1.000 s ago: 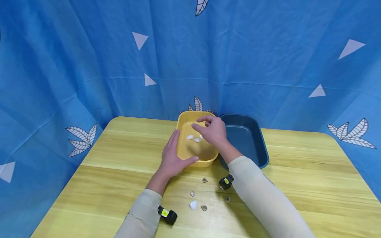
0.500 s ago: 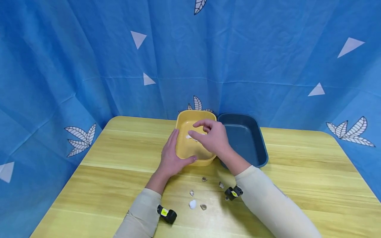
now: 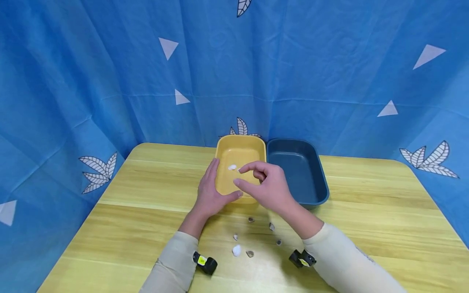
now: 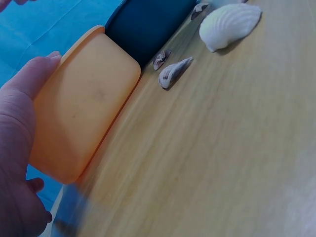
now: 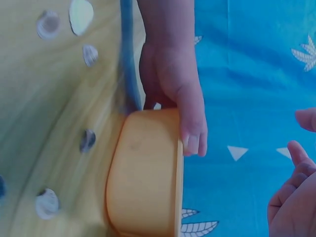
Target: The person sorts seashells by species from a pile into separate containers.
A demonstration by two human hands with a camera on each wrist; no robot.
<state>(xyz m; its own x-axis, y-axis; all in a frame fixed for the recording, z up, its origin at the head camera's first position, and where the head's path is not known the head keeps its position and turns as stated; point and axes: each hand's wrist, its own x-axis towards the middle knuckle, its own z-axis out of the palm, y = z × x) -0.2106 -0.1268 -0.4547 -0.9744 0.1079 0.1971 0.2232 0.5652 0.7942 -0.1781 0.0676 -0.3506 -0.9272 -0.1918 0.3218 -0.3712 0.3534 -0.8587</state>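
My left hand (image 3: 210,197) grips the near-left corner of a yellow plastic basin (image 3: 240,154), its fingers along the left wall and the thumb over the front rim. Over the basin's right side hovers my right hand (image 3: 274,188), thumb and index finger apart with nothing between them. A white seashell (image 3: 232,167) lies on the basin floor; beside it another pale bit is partly hidden by the right index finger. In the left wrist view the left thumb (image 4: 37,74) reaches up to the basin's rim.
A dark blue basin (image 3: 300,175) stands against the yellow one's right side. In front of them, several small shells lie scattered on the wooden table, among them a white scallop shell (image 3: 236,250) and a brown shell (image 3: 250,254). A blue curtain (image 3: 234,73) hangs behind.
My right hand has drawn back from deep over the yellow basin toward its near-right corner, its thumb and index finger opening wider. The left hand keeps its hold.
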